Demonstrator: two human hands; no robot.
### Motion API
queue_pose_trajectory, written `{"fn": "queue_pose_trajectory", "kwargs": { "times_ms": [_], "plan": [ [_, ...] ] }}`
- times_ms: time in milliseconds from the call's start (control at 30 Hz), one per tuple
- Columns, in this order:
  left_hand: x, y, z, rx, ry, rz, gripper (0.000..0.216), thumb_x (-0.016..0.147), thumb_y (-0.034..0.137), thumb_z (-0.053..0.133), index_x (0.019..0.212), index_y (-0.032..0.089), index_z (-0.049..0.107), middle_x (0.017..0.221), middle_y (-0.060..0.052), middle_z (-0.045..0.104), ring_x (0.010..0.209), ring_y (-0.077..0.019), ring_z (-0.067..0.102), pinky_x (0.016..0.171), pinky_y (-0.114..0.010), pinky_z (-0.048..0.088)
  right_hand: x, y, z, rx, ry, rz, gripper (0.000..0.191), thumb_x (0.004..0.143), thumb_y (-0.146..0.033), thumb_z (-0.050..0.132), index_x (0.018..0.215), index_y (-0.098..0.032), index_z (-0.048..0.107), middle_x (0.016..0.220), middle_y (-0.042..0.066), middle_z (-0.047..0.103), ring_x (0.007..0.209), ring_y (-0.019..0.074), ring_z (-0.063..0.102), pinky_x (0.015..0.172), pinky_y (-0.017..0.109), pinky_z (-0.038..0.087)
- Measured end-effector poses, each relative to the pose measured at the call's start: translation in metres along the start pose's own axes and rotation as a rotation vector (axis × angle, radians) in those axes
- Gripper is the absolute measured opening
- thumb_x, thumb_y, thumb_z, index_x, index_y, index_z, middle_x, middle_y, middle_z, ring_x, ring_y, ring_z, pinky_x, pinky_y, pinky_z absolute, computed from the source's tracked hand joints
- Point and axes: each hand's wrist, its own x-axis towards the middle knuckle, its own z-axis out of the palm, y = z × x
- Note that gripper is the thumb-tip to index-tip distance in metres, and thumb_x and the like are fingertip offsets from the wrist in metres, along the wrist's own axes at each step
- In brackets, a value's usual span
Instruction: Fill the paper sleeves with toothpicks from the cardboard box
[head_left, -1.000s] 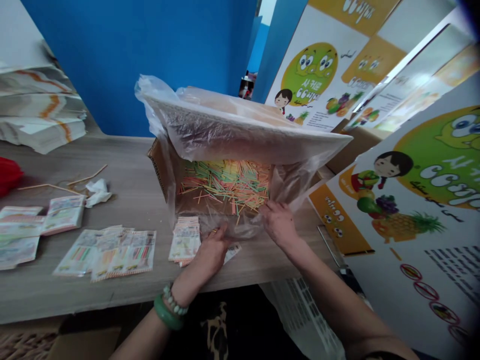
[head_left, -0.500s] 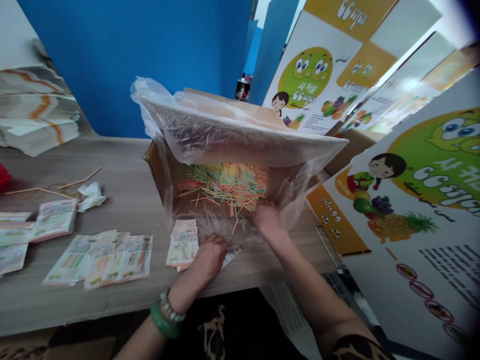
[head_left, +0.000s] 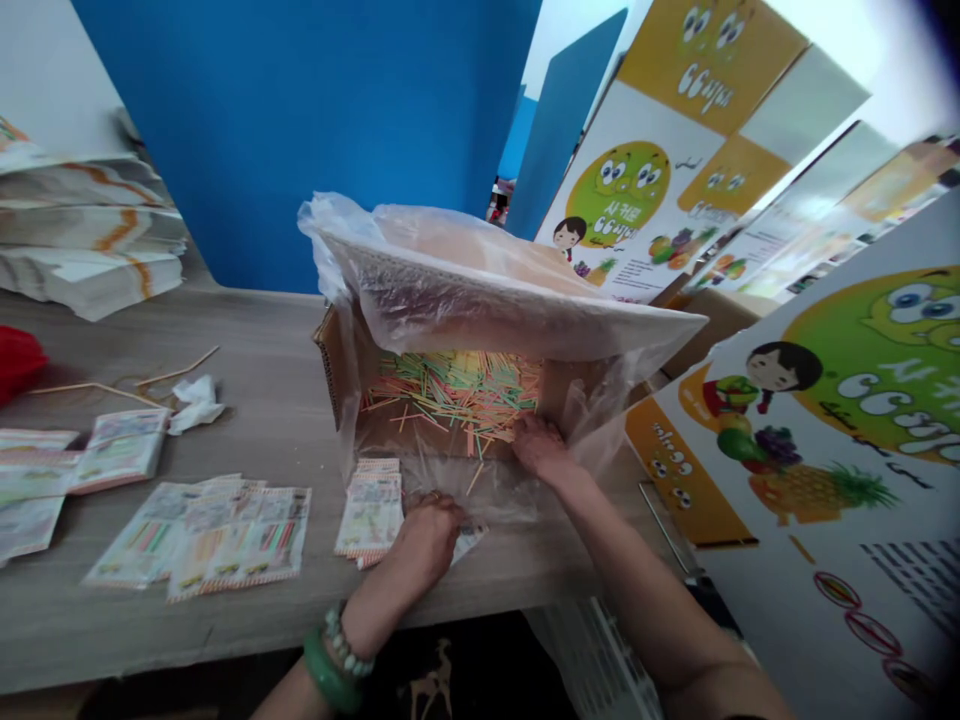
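An open cardboard box (head_left: 328, 375) lined with clear plastic lies on its side, its opening toward me. Loose thin coloured sticks (head_left: 469, 390), pink, green, yellow and orange, are heaped inside. My right hand (head_left: 541, 447) reaches into the box's right side, its fingers apart at the edge of the heap. On the table in front of the box, my left hand (head_left: 426, 535) is closed over a small printed packet (head_left: 471, 541), whose corner sticks out to the right. Beside that hand lies a stack of printed packets (head_left: 369, 510). A stick rests on the plastic between my hands.
Filled packets of coloured sticks (head_left: 247, 535) lie overlapped to the left, with banded packet bundles (head_left: 124, 445) beyond. A crumpled tissue (head_left: 196, 402), a red object (head_left: 19, 362) and stacked paper bundles (head_left: 90, 240) are farther left. Large printed cartons (head_left: 817, 430) stand close on the right.
The whole view has shifted, so the scene sits lower and slightly to the right. My right hand's fingers have spread at the edge of the sticks. My left hand stays on the packet.
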Motion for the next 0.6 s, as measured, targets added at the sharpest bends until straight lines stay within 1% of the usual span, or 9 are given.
{"fn": "queue_pose_trajectory", "kwargs": {
  "times_ms": [100,167,267,333,367,467,533,600],
  "plan": [
    [0.0,-0.002,0.005,-0.005,0.017,-0.009,0.029,0.088,0.008,0.046,0.091,0.015,0.074,0.1,-0.012,0.073,0.101,-0.026,0.065,0.093,-0.039,0.048,0.0,0.003,0.001,-0.022,0.017,-0.035,0.038,0.096,-0.013,0.035,0.125,-0.013,0.06,0.138,0.019,0.054,0.127,0.0303,0.051,0.106,0.043,0.037],
    [0.0,-0.003,0.008,-0.005,0.026,-0.013,0.028,0.087,0.008,0.046,0.09,0.014,0.074,0.1,-0.013,0.073,0.101,-0.0265,0.065,0.093,-0.039,0.048,0.004,0.005,0.001,-0.024,0.064,-0.016,0.037,0.094,-0.01,0.036,0.122,-0.012,0.06,0.131,0.019,0.059,0.12,0.0292,0.056,0.102,0.04,0.04],
    [0.0,-0.002,0.008,-0.005,0.032,-0.017,0.028,0.086,0.007,0.047,0.088,0.014,0.074,0.098,-0.013,0.073,0.101,-0.0264,0.065,0.091,-0.038,0.048,0.012,0.006,-0.003,0.06,0.107,0.133,0.036,0.092,-0.008,0.037,0.12,-0.012,0.06,0.116,0.018,0.066,0.107,0.0268,0.064,0.089,0.035,0.045],
    [0.0,-0.001,0.006,-0.022,0.023,-0.031,0.028,0.085,0.007,0.047,0.087,0.015,0.074,0.097,-0.012,0.073,0.1,-0.0255,0.065,0.091,-0.037,0.048,0.018,0.005,-0.008,0.134,0.129,0.21,0.034,0.094,-0.011,0.036,0.12,-0.013,0.059,0.106,0.017,0.069,0.098,0.0252,0.067,0.081,0.033,0.046],
    [0.0,0.0,0.004,-0.046,0.022,-0.041,0.028,0.084,0.007,0.047,0.086,0.015,0.074,0.096,-0.012,0.072,0.099,-0.025,0.065,0.09,-0.036,0.048,0.021,0.002,-0.01,0.181,0.149,0.222,0.033,0.096,-0.015,0.036,0.119,-0.014,0.059,0.102,0.016,0.07,0.093,0.0243,0.068,0.078,0.032,0.046],
    [-0.003,-0.001,-0.004,-0.205,0.063,-0.073,0.023,0.083,0.008,0.05,0.078,0.015,0.072,0.092,-0.01,0.07,0.091,-0.022,0.065,0.083,-0.032,0.048,0.028,-0.017,-0.013,0.389,0.28,0.141,0.027,0.096,-0.023,0.038,0.111,-0.018,0.06,0.09,0.01,0.07,0.083,0.0219,0.066,0.072,0.03,0.045],
    [-0.004,-0.006,-0.011,-0.35,0.123,-0.084,0.019,0.081,0.011,0.055,0.071,0.016,0.069,0.086,-0.007,0.068,0.083,-0.0198,0.064,0.078,-0.03,0.048,0.033,-0.039,-0.009,0.508,0.372,0.009,0.022,0.094,-0.025,0.041,0.103,-0.021,0.061,0.089,0.008,0.069,0.083,0.0211,0.063,0.073,0.029,0.044],
    [-0.003,-0.013,-0.021,-0.486,0.225,-0.102,0.014,0.08,0.015,0.059,0.071,0.017,0.07,0.084,-0.006,0.068,0.082,-0.0194,0.063,0.079,-0.031,0.049,0.036,-0.065,0.001,0.613,0.429,-0.144,0.017,0.091,-0.025,0.045,0.097,-0.022,0.06,0.09,0.006,0.068,0.086,0.0208,0.061,0.076,0.029,0.044]
  ]
}}
